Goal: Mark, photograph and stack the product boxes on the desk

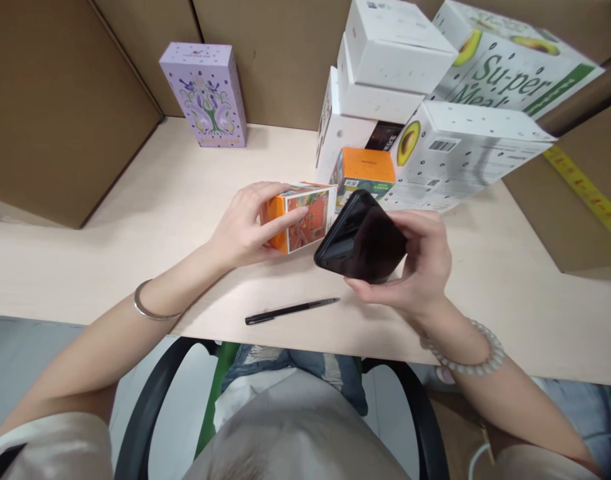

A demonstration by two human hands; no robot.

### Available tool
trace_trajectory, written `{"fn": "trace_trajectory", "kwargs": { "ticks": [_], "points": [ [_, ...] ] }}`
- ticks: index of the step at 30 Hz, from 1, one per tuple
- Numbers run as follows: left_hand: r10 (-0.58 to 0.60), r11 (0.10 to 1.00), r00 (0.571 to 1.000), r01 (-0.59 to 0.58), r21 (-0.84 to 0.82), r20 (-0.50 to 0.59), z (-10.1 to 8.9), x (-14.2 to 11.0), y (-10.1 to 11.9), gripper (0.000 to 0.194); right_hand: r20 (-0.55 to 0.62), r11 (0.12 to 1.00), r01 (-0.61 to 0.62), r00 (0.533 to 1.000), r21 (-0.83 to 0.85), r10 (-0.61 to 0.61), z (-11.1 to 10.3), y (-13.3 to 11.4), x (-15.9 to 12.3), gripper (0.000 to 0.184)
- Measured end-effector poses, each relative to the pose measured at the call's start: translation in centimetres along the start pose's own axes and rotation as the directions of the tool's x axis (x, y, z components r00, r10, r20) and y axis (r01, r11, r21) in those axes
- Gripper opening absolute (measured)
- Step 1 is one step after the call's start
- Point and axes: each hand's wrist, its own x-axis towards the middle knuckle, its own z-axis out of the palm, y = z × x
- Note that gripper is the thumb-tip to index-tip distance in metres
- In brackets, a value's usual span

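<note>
My left hand [250,223] is wrapped around a small orange box [313,217] with a colourful printed face, its index finger lying along the front. In my right hand [420,260] is a black smartphone [363,243], gripped by its edges and tilted, with a dark screen facing up toward me. The phone's left edge is close to the box; whether they touch I cannot tell. Just behind the phone stands a second orange box [368,163] with green sides, partly covered by it. A black pen [291,311] lies on the table in front of both hands.
A purple patterned box [208,97] stands at the back left. Stacked white boxes [393,50] and white avocado-print cartons [470,147] fill the back right. Cardboard [60,100] walls in the left side; more cardboard with yellow tape [585,190] is at right. The table [135,253] is pale wood.
</note>
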Motion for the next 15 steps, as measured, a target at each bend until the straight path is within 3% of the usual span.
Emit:
{"fn": "trace_trajectory", "kwargs": {
  "ticks": [15],
  "points": [
    [-0.040,0.999,0.999,0.041,-0.035,0.033,-0.18,-0.10,-0.14,0.080,0.011,0.997,-0.079,0.997,0.025,0.079,0.00,-0.21,-0.27,0.079]
  ]
}}
